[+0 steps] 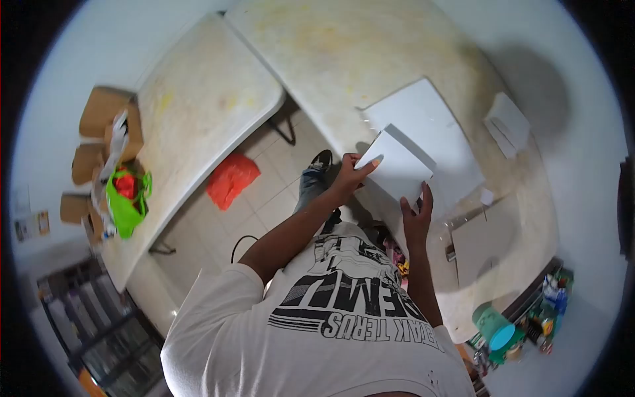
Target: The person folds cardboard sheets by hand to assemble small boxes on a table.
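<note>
A white folded card or box piece point(395, 165) is tilted above the table, with a grey-shaded flap along its upper right edge. My left hand point(352, 173) grips its left corner, thumb on top and fingers at the edge. At its lower right corner is my right hand point(418, 210), thumb and fingers apart around the corner; whether the fingertips press on it is hard to tell. Beneath and beyond it a large white sheet point(433, 122) lies on the table point(331, 46).
A grey-white board point(481, 246) lies at the right, a folded white piece point(508, 126) farther back. A teal cup point(493, 325) stands lower right near assorted items. On the left table are a green bag point(129, 205) and cardboard boxes point(106, 112). A red plastic bag point(233, 180) is on the floor.
</note>
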